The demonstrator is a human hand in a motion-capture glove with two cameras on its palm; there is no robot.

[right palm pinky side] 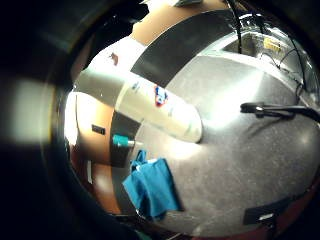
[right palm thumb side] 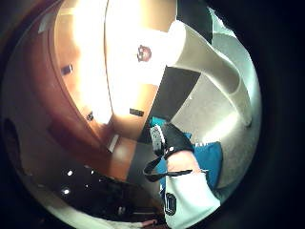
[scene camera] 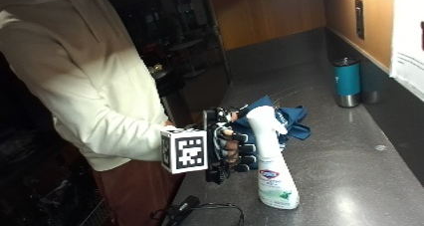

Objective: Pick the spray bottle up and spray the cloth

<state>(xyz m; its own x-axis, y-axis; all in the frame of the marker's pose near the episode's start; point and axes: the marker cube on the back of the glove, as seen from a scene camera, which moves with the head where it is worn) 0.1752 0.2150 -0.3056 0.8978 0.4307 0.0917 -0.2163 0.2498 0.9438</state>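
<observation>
In the outside view a white spray bottle (scene camera: pixel 275 166) stands upright on the dark speckled tabletop (scene camera: pixel 358 176), low and right of the frame's centre; its trigger head sits near mid-frame and a coloured label shows on its lower body; the gloved right hand (scene camera: pixel 232 149) is just left of the bottle at neck height, fingers (scene camera: pixel 246 147) curled toward it, though whether they actually close round the neck or only lie beside it is hard to tell from this angle; behind the bottle, toward the frame's centre, a crumpled blue cloth (scene camera: pixel 288 119) lies on the tabletop, partly hidden by the bottle and hand; a teal tumbler (scene camera: pixel 346 81) stands in the upper right by the wall, well apart from both; a black cable (scene camera: pixel 212 208) lies at the bottom edge; in the little-finger palm view the bottle (right palm pinky side: pixel 155 105) crosses the middle, its base resting on the tabletop (right palm pinky side: pixel 240 165), and the cloth (right palm pinky side: pixel 152 187) lies lower centre, near it.
</observation>
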